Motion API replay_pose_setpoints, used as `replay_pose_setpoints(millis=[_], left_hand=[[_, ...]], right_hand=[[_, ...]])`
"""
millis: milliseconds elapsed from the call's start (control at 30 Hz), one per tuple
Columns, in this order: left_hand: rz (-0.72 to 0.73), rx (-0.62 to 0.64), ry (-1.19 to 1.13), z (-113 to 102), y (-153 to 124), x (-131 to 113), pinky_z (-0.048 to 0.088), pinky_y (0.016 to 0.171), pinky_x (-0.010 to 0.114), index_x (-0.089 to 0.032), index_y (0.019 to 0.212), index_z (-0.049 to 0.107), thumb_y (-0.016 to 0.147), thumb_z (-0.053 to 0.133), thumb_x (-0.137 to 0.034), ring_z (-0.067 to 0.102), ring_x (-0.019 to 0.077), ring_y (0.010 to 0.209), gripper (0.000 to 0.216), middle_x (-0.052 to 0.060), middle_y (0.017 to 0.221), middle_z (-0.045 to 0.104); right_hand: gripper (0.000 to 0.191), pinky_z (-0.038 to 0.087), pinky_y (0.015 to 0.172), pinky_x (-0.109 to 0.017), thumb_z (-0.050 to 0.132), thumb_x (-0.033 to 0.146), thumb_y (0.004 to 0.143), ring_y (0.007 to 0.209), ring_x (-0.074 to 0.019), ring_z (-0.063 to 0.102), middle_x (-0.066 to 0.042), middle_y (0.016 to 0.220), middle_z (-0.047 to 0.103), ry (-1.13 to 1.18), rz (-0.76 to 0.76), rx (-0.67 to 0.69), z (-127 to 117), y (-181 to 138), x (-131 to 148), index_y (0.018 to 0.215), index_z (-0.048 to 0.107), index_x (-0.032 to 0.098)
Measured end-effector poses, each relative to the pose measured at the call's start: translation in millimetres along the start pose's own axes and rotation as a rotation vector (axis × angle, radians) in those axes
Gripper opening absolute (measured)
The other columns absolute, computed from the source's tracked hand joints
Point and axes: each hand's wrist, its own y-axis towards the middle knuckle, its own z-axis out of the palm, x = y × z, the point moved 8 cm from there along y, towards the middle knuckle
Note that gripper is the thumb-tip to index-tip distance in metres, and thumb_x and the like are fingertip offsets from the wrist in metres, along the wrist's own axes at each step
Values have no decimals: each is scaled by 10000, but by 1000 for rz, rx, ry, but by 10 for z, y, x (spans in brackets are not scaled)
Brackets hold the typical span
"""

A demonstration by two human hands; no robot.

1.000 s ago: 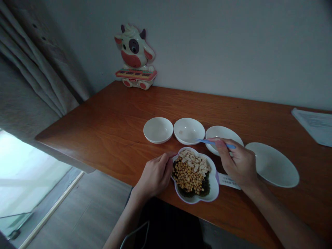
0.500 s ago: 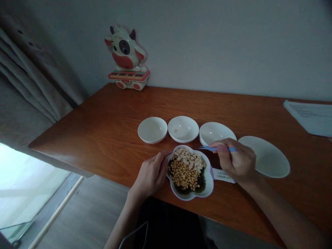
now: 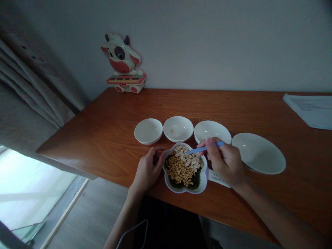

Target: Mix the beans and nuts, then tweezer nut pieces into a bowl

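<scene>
A white scalloped bowl point(image 3: 172, 186) with a lilac rim stands near the table's front edge. It holds pale peanut halves point(image 3: 190, 160), yellow soybeans point(image 3: 180, 171) and a dark green layer beneath them. My left hand point(image 3: 147, 169) is closed on the bowl's left rim, its fingers curled. Between the thumb and fingers of my right hand point(image 3: 227, 159) are slim blue tweezers point(image 3: 198, 149), their tips down at the peanuts. A white labelled strip point(image 3: 219, 179) sticks out from the bowl's right side, partly under my right hand.
Behind the scalloped bowl stand a left white bowl point(image 3: 148, 131), a middle one point(image 3: 178, 129) with a small pale bit inside, and a right one point(image 3: 212, 131). An oval white dish point(image 3: 261, 155) lies farther right. A cow toy point(image 3: 124, 65) and papers point(image 3: 313, 110) are at the back.
My right hand has moved left and brought the tweezers' tips from beside the bowl onto the peanuts. My left hand stays at the rim. The view has shifted slightly.
</scene>
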Motion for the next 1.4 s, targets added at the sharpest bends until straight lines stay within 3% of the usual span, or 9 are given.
replay_pose_setpoints(millis=[133,267,500,667,833,1100,1400], left_hand=[[-40,-104,0,-17,42,5,483,643,241,-192,1004,658,1013,544,-488,670,163,712,318,23,840,735],[-38,-129,17,-8,47,-1,483,631,242,-189,977,657,1027,523,-488,673,162,694,332,25,835,742],[127,-42,67,26,-45,-168,567,848,299,-188,1221,622,1061,448,-296,737,200,969,259,87,1106,765],[255,-70,196,-58,-174,-223,563,936,350,-162,1290,580,1044,422,-208,717,224,1051,296,127,1173,737],[327,-30,351,-102,-283,-153,573,862,359,-164,1327,579,1006,406,-151,690,227,947,366,113,1053,709],[300,25,372,-119,-223,-131,575,860,354,-177,1360,548,989,414,-142,701,217,936,396,106,1139,707],[364,111,291,-138,-142,-69,582,855,353,-186,1360,537,1012,411,-161,708,226,954,371,100,1123,704]], right_hand=[[354,456,492,-203,463,379,1055,530,-84,613,22,622,640,66,42,27,51,-27,-45,930,737,194],[373,485,533,-216,453,406,1057,577,-103,647,11,640,656,67,55,53,41,-8,-57,942,737,192],[364,544,654,-235,453,421,1055,715,-133,727,-20,788,753,-23,-4,157,81,125,-7,931,719,206],[381,528,582,-228,441,433,1054,662,-133,717,-20,756,747,-45,-43,166,117,161,46,921,712,200],[373,520,550,-217,443,428,1055,612,-125,685,-11,709,718,-63,-37,155,97,100,49,945,718,201],[327,543,575,-222,467,398,1046,675,-145,729,-20,780,749,-114,-69,106,92,-28,92,934,712,213],[363,524,551,-235,457,421,1048,562,-129,654,-3,677,694,-211,-106,52,104,288,50,936,734,216]])
